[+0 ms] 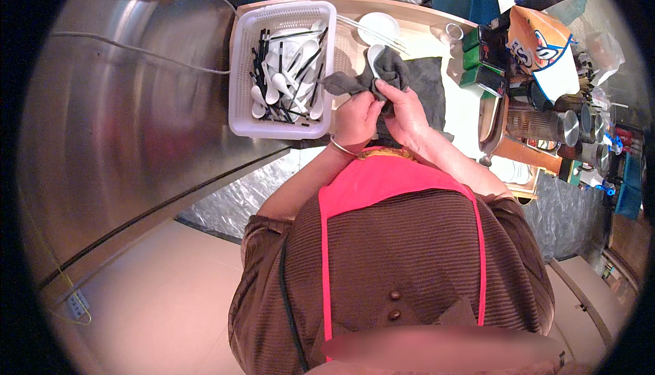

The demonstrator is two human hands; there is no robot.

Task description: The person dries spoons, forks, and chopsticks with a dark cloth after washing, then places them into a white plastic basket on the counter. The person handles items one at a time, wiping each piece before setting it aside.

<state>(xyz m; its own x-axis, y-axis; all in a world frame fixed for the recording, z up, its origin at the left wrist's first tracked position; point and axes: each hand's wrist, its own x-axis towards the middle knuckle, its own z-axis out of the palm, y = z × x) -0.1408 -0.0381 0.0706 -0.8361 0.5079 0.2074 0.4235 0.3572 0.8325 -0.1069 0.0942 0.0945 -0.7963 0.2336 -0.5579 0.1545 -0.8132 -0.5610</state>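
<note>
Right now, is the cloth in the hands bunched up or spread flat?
Bunched up: the cloth shows crumpled folds in the grip of the left hand and right hand, against a white spoon.

Spoon (pixel 374 55) in cloth (pixel 394 69), basket (pixel 240 81) leftward, plate (pixel 376 21) behind.

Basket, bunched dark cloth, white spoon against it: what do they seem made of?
Basket: probably plastic, pale, slightly shiny, with perforated walls. Cloth: soft fabric, matte, in loose folds. Spoon: smooth white, perhaps ceramic or hard plastic; its look doesn't settle which.
</note>
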